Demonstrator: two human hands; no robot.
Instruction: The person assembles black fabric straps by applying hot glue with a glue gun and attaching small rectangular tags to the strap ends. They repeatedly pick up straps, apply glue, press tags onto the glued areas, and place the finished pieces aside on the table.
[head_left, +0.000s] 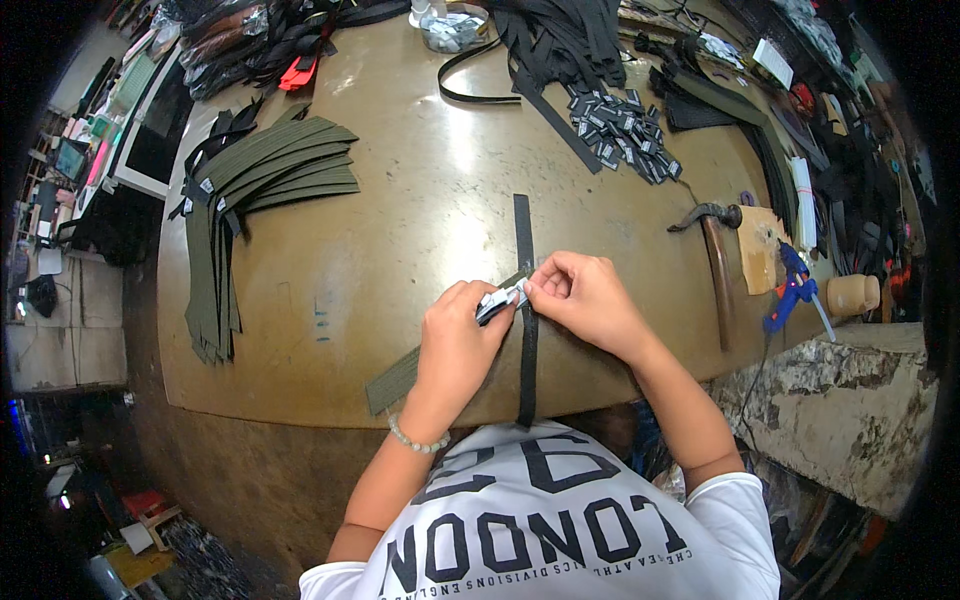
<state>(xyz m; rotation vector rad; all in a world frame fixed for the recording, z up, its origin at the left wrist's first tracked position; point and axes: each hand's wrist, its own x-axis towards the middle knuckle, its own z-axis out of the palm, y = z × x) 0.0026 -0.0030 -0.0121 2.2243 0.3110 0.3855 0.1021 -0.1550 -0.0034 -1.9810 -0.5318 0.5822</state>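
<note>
My left hand (455, 330) is closed on a small bunch of black-and-white fabric labels (492, 304). Thumb and forefinger of my right hand (585, 300) pinch at the white end of these labels, just right of the left fingers. Beneath my left hand an olive webbing strip (392, 383) runs diagonally across the table. A black strap (528, 375) crosses it, lying lengthwise from the table's near edge to beyond my hands. Where the two strips meet is partly hidden by my fingers.
Bundled olive straps (285, 165) lie left. A heap of black labels (625, 135) sits far right, near piled black straps (565, 45). A hammer (718, 270) and a blue glue gun (790, 290) rest at the right. A clear tub (455, 30) stands at the back.
</note>
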